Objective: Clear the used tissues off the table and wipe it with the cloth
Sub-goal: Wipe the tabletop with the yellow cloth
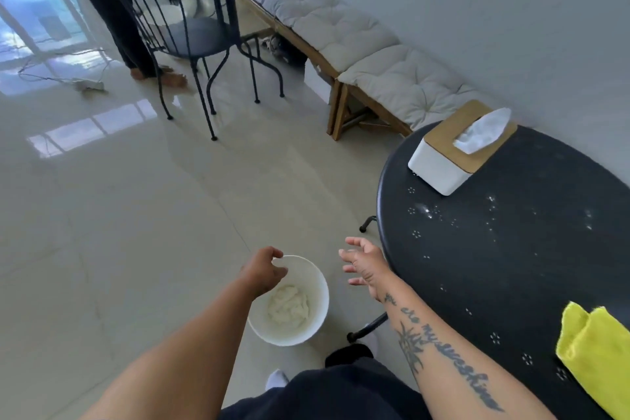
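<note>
Crumpled used tissues inside white bin on the floor beside round black bench, left hand at bin rim, fingers curled, grip unclear, right hand fingers spread, released, yellow cloth on bench's near edge, tissue box farther back.

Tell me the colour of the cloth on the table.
Bright yellow cloth, seen best in the head view.

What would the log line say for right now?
tissues in bin | left hand at bin rim | right hand open | cloth on table, untouched
</note>
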